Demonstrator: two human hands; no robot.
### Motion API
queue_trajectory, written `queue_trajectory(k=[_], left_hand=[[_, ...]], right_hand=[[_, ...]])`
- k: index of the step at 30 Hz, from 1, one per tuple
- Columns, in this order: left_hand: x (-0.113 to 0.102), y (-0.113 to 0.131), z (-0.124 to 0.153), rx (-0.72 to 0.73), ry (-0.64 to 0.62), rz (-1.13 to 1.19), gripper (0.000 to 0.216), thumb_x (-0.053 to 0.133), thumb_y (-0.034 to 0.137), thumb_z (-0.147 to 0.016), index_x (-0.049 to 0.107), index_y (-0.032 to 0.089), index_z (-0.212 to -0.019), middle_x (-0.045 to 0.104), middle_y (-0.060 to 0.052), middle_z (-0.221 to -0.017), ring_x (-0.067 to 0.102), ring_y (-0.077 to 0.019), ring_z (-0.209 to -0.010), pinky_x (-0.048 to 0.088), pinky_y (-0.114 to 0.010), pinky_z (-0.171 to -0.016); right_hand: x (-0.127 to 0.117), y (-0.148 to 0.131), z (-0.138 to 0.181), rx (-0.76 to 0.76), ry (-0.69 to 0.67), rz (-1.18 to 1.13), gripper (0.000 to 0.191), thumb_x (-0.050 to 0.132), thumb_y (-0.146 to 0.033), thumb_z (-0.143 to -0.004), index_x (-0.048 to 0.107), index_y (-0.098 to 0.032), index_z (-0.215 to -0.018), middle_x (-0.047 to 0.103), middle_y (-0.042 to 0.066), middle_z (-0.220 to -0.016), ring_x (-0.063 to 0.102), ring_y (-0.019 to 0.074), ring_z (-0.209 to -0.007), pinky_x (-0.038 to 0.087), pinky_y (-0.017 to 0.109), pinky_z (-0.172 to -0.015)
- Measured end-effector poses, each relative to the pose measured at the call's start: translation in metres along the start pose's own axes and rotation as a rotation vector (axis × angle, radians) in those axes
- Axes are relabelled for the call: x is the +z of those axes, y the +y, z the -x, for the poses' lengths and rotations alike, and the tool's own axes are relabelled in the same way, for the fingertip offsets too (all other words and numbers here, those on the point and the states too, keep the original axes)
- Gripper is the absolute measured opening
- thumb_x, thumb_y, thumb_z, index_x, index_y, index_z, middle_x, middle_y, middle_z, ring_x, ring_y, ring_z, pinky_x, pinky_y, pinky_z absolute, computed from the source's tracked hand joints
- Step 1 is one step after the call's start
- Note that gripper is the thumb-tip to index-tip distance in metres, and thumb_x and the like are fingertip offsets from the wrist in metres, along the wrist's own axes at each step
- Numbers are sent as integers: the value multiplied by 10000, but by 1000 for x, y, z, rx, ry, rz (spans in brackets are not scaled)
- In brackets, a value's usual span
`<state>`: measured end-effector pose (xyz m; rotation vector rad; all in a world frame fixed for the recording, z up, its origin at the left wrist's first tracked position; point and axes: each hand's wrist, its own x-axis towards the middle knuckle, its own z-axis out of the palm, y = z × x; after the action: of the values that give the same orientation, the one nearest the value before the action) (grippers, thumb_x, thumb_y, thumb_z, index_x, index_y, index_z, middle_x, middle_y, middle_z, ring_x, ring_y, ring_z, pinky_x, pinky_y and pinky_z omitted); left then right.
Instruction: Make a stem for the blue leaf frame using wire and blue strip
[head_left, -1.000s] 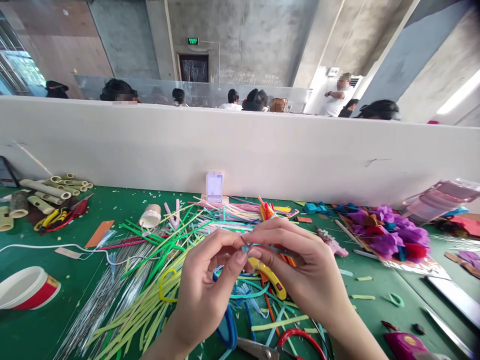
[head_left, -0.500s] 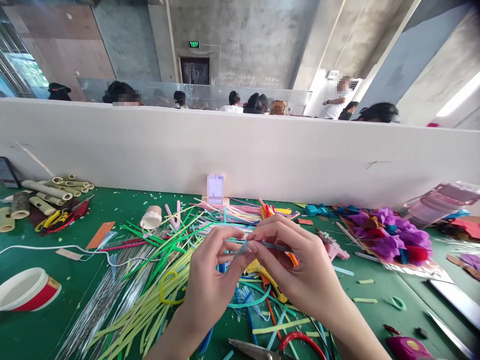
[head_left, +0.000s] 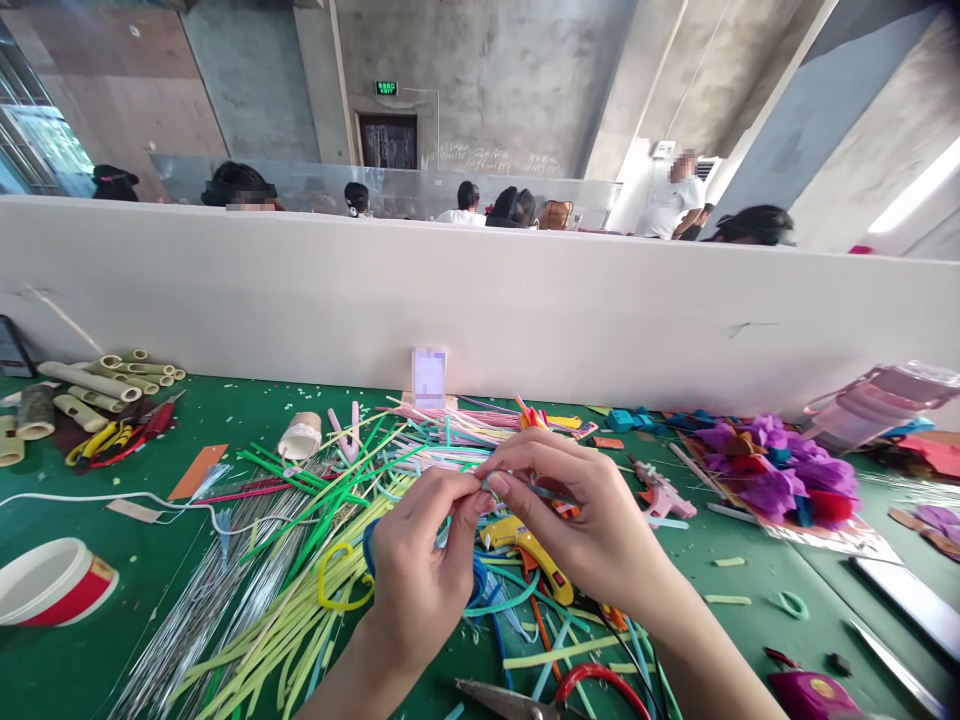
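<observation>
My left hand [head_left: 424,560] and my right hand [head_left: 581,515] meet above the middle of the table. Their fingertips pinch a thin pale blue strip [head_left: 553,494], whose far end runs under my right fingers. Most of the strip is hidden by my fingers. Beneath my hands lies a yellow-handled tool [head_left: 536,560] among blue and teal strips. Scissors [head_left: 592,678] with red handles rest at the near edge. Left of my left hand spreads a bundle of yellow-green fuzzy stems [head_left: 277,630], with a yellow loop [head_left: 341,585] on it.
Silvery wires [head_left: 191,610] and a paper bowl [head_left: 90,590] lie left; bamboo pieces [head_left: 97,385] stand behind. A phone [head_left: 429,378] leans on the white partition [head_left: 480,300]. To the right are a pink glue gun [head_left: 664,490], purple crumpled flowers [head_left: 780,470] and a tape measure [head_left: 814,695].
My hands have drawn closer together, and less of the pale blue strip shows between them. My left fingers have curled in, and more of the yellow-handled tool is visible.
</observation>
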<state>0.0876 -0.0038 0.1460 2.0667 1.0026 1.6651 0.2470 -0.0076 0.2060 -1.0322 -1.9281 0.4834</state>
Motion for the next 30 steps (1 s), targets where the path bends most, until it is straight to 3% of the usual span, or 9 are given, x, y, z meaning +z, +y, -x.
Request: queue_trajectory(k=[6,10,15,20,25,30], left_hand=[[3,-2,4,-205,-53,248,68,575,190,-949,636,188,-919,686,-34,-834,708,-167,-745,588,-251,-664],[6,-2,6,-313,-63,396,63,602,229,-946,645,188,-927,702,-32,-851,725,-173,-739,612,-260,-662],[7,-1,8,-240,-42,326,68,620,181,-926,647,197,-986,689,-31,-887,709,-163,-783,607,-250,-672],[1,1,10,-149,-5,205,120,657,101,-884,651,211,-932,687,14,-801,690,-117,-697,577,-194,-637],[-2,-3,13,-159,-23,283,128,639,94,-898,646,211,-947,690,14,-805,719,-130,-693,592,-214,-637],[-2,-4,13,-193,-11,318,108,648,105,-897,648,207,-931,689,11,-795,723,-135,-676,597,-221,-627]], right_hand=[[2,6,0,20,6,-34,105,635,-208,-932,688,-199,-841,683,17,-819,607,146,-729,463,271,-626],[2,13,0,32,17,-88,89,683,-216,-903,677,-196,-817,663,3,-779,591,140,-699,449,273,-633],[4,18,2,41,24,-136,91,739,-206,-863,675,-202,-799,655,-8,-760,578,141,-693,425,268,-604],[6,16,2,47,33,-175,106,767,-198,-840,678,-201,-782,660,-12,-755,582,132,-698,427,257,-595],[8,13,-3,56,3,-285,43,754,-226,-859,713,-213,-860,713,16,-870,640,150,-812,471,260,-645],[9,14,-7,111,-33,-390,95,767,-230,-844,677,-204,-829,671,-2,-822,614,127,-746,475,239,-614]])
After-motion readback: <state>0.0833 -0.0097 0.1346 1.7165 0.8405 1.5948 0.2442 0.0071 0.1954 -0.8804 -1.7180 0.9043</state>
